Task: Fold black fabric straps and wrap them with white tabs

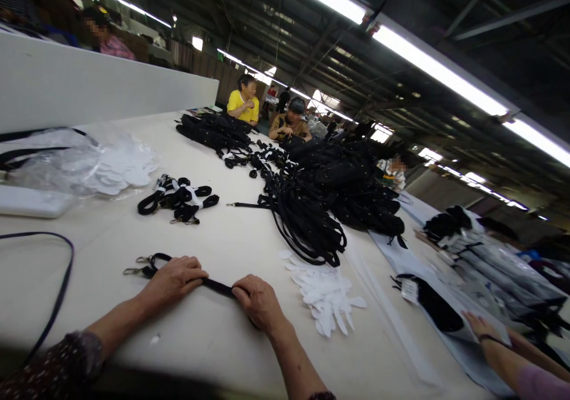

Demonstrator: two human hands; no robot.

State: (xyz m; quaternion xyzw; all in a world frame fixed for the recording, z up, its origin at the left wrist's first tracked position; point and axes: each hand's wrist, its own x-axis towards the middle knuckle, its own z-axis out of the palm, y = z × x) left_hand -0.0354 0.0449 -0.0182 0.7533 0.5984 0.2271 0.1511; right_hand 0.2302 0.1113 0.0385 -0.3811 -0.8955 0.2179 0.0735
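A black webbing strap [219,286] runs between my two hands just above the pale tabletop. My left hand [177,276] is closed around it, and past that hand a loop of strap ends in metal snap hooks [132,270]. Farther right, my right hand [259,301] pinches the same strap, with a bit of it showing below the fingers. Beyond my left hand lie several folded straps [180,198] with white wraps round them. White paper-like pieces [327,296] are spread to the right of my right hand.
Loose black straps [307,222] and black bags [356,180] are heaped across the middle. At left lies a clear plastic bag [111,165] of white pieces. A co-worker's hands [483,329] work on a bagged black item at right. Other people sit beyond the table [249,234].
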